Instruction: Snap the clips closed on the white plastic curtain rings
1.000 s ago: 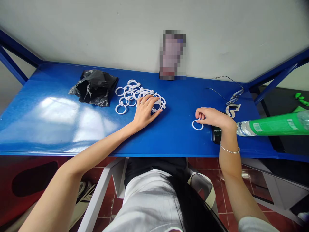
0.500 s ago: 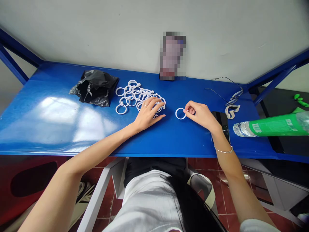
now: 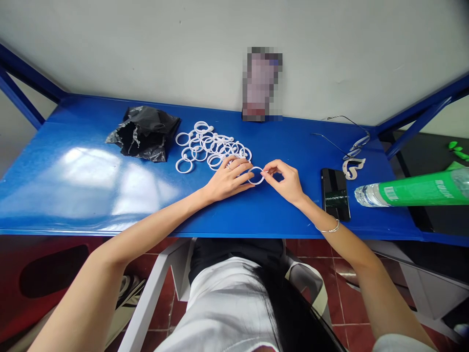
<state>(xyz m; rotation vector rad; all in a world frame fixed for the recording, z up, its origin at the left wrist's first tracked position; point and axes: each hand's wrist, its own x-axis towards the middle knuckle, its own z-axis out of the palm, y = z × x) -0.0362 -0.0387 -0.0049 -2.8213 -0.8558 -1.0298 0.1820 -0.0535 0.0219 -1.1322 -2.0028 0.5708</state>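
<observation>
**A glossy blue surface [image 3: 73, 186] with small things scattered on it**

At the back left we find a crumpled black plastic bag [image 3: 144, 133]. Just right of it, a heap of white rings [image 3: 208, 144] spreads toward the middle. A single ring [image 3: 255, 175] sits at the heap's near right edge, pinched by the right hand [image 3: 287, 181]. A blurred upright object [image 3: 261, 84] stands at the back against the wall. To the right we note a dark phone [image 3: 335, 193] lying flat, a white cut-out piece [image 3: 352, 167] just behind it and thin-framed glasses [image 3: 351, 142] farther back. A green-labelled bottle [image 3: 414, 188] lies on its side at the right end, cap toward the phone.
</observation>
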